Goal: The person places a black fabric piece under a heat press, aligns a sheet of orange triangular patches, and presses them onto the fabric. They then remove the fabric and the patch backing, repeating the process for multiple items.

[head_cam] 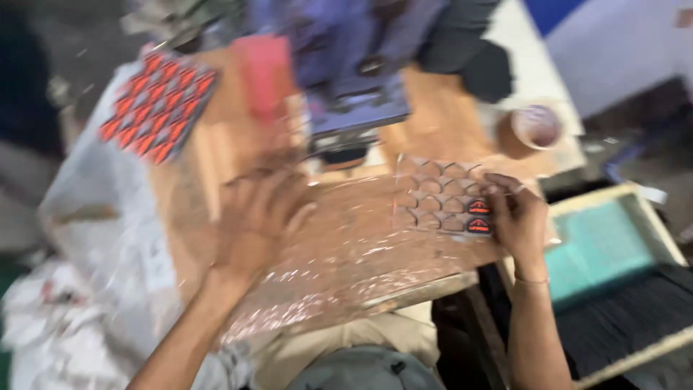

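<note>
The picture is blurred by motion. My right hand pinches the right edge of a clear plastic sheet die-cut into rows of empty shield-shaped cells, with two red-and-black emblem pieces left by my fingers. My left hand lies flat with fingers spread on the shiny plastic-covered wooden board; it holds nothing. A full sheet of red emblem pieces lies at the far left of the board.
A pink block and a blue-purple machine stand at the back. A round cup or tape roll sits at the back right. A teal tray and dark stacked material are on my right. White plastic bags hang left.
</note>
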